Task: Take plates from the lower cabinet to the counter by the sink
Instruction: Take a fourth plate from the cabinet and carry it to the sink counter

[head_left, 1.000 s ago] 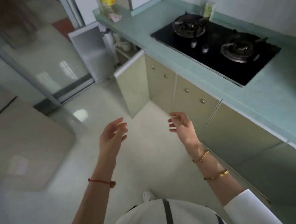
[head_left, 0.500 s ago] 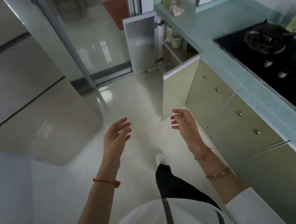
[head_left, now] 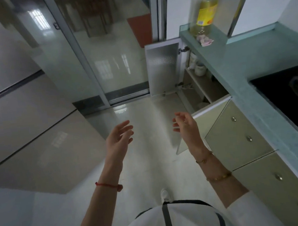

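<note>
- A person's left hand point(head_left: 119, 140) and right hand point(head_left: 186, 125) are raised over the kitchen floor point(head_left: 150, 164), fingers loosely spread and palms facing each other, neither one gripping anything.
- Just beyond the right hand, the near cabinet door point(head_left: 203, 125) stands swung out into the aisle; a row of drawers point(head_left: 239, 136) runs beside it under the green counter point(head_left: 240, 66).
- Farther on, the lower cabinet point(head_left: 199, 87) lies open, its second door point(head_left: 163, 69) folded back toward the glass sliding door point(head_left: 101, 53).
- White crockery point(head_left: 199, 68) sits on the upper shelf; a pale round shape on the lower level may be the plates, though shadow and the near door hide most of it.
- An oil bottle point(head_left: 205, 13) stands at the counter's far end; no sink is in view.
- By this evidence, the job is barely begun: the cabinet is open, yet nothing has been lifted, and every plate still has to be carried to the counter.
</note>
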Tool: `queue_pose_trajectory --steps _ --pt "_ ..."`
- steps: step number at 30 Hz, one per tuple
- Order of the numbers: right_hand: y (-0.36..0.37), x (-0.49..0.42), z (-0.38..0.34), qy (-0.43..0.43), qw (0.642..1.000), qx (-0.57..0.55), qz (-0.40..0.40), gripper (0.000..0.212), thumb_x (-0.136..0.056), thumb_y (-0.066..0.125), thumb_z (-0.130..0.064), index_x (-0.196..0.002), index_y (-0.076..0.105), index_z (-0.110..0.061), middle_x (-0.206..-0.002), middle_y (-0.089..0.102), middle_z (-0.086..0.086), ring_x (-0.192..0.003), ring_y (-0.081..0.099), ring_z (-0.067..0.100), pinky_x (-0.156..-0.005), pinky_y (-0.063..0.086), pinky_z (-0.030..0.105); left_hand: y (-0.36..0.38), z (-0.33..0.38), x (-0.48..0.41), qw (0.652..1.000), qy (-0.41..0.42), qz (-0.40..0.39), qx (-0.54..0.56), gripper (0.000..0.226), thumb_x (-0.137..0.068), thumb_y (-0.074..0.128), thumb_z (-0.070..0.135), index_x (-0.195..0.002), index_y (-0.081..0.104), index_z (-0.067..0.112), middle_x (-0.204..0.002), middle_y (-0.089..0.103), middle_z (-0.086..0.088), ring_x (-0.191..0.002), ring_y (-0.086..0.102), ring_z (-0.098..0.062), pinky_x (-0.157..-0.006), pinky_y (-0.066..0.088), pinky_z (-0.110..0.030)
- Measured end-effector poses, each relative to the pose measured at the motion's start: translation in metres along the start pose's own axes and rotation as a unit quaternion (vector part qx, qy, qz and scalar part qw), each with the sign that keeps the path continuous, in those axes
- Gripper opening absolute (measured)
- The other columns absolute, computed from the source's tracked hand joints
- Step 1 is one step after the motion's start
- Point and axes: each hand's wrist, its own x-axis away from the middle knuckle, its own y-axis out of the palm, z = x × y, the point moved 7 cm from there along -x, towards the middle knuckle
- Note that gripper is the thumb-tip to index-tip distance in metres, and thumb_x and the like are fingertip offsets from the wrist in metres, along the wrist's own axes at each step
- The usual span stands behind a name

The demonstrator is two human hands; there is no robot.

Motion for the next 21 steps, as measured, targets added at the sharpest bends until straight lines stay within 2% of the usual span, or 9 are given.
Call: queue_pose_trajectory --steps 5,10,18,21 --pt "0.020 -0.070 -0.023 0.003 1.000 0.012 -0.012 0.024 -0.100 0.047 -0.012 -0.120 0.058 -0.006 -0.104 0.062 0.008 -0.095 0.061 0.022 -0.086 0.053 0.035 0.015 0.020 -0.070 1.000 0.008 0.004 -0.004 0.034 -0.097 0.056 0.005 -0.130 0.060 0.013 -0.120 0.067 -0.008 -0.113 0.064 -0.024 -0.100 0.052 -0.037" --pt "0.034 -0.135 -0.027 0.019 1.000 0.018 0.005 0.023 -0.100 0.048 -0.011 -0.119 0.059 -0.006 -0.105 0.063 0.010 -0.096 0.062 0.024 -0.085 0.054 0.036 0.032 0.029 -0.149 1.000 -0.002 0.004 -0.005 0.030 -0.097 0.056 0.003 -0.118 0.064 0.022 -0.115 0.069 -0.005 -0.108 0.067 -0.021 -0.093 0.054 -0.033" --pt "0.060 -0.252 -0.028 0.045 0.995 -0.020 0.090 0.017 -0.099 0.048 -0.010 -0.112 0.058 -0.013 -0.103 0.063 0.008 -0.092 0.060 0.021 -0.079 0.052 0.030 0.066 0.055 -0.310 0.997 -0.005 -0.067 -0.031 0.031 -0.094 0.058 0.002 -0.111 0.066 0.026 -0.113 0.071 -0.004 -0.106 0.067 -0.022 -0.091 0.054 -0.032" --pt "0.071 -0.298 -0.042 0.047 0.989 -0.019 0.137 0.020 -0.099 0.048 -0.011 -0.116 0.059 -0.011 -0.102 0.063 0.006 -0.092 0.061 0.021 -0.084 0.053 0.035 0.080 0.078 -0.378 0.992 0.004 -0.115 -0.051 0.030 -0.093 0.059 0.004 -0.112 0.067 0.027 -0.112 0.072 -0.002 -0.107 0.067 -0.021 -0.090 0.054 -0.031"
